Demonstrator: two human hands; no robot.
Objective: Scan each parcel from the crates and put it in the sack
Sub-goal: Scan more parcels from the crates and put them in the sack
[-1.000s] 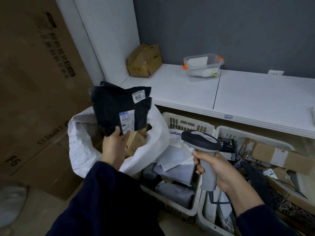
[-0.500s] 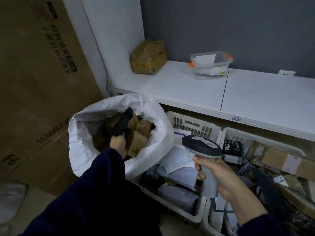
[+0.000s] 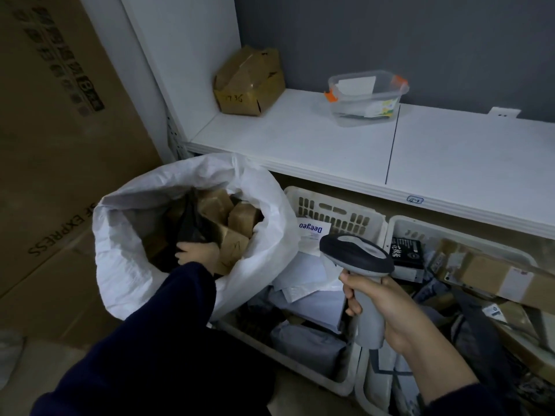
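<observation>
I see a sack (image 3: pixel 126 265) of matt, crinkled white woven plastic; inside it, a black parcel (image 3: pixel 192 226) of glossy film among matt cardboard boxes (image 3: pixel 240 217); beside the sack, a smooth grey plastic scanner (image 3: pixel 357 253).

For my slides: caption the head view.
Left hand holds black parcel inside white sack; right hand grips scanner over crates.

Left hand (image 3: pixel 198 253) (with parcel (image 3: pixel 189 226)) inside sack (image 3: pixel 126 271)

You wear a dark navy long-sleeved top. Its left sleeve (image 3: pixel 168 340) covers to the wrist; right sleeve (image 3: pixel 468 400) ends short of it. Bare: left hand (image 3: pixel 198 253), right hand (image 3: pixel 387 310).
</observation>
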